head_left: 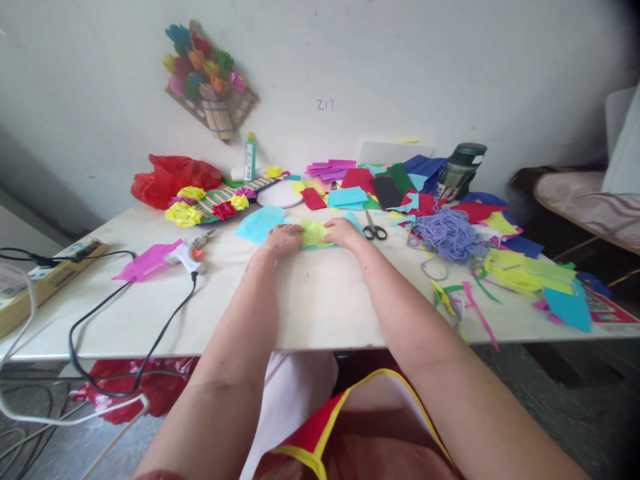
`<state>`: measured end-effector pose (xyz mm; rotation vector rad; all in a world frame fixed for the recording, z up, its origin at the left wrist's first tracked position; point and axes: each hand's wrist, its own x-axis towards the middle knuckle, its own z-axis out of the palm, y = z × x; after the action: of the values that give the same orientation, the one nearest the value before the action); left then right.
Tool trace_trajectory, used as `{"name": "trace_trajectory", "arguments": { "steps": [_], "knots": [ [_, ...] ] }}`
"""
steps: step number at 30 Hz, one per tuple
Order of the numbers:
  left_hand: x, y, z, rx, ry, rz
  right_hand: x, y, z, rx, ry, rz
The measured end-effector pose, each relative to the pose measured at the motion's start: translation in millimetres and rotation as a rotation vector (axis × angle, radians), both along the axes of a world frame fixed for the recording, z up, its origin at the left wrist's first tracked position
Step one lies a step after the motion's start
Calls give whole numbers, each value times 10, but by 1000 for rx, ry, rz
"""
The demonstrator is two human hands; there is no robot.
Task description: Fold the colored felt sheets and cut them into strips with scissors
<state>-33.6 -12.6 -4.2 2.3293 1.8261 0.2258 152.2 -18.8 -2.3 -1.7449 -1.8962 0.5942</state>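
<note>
A piece of yellow-green crepe paper lies on light blue paper near the middle of the table, between my two hands. My left hand rests on the blue paper with its fingers stretched flat toward the left edge of the yellow piece. On the other side, my right hand has its fingers bent together at the right edge of the yellow paper. A pair of scissors lies just right of that hand.
To the left are a glue gun with its cord, pink paper and a power strip. Purple yarn, paper scraps and a dark bottle stand right. Behind are a decorated green piece and a glue bottle.
</note>
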Motion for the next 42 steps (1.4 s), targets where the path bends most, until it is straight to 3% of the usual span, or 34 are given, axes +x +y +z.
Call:
{"name": "trace_trajectory", "arguments": {
  "steps": [5,16,23,34,42],
  "knots": [
    [39,-30,1,2,-53,44,3,4,-3,-3,12,2],
    [50,-73,-22,54,41,17,23,36,-33,-13,25,-2],
    [41,-74,-19,33,11,1,26,42,-43,30,61,-102],
    [25,-47,-42,25,23,4,46,100,-121,95,-34,-63],
    [30,-58,-40,27,-44,16,63,46,-50,36,-122,-76]
  ]
}}
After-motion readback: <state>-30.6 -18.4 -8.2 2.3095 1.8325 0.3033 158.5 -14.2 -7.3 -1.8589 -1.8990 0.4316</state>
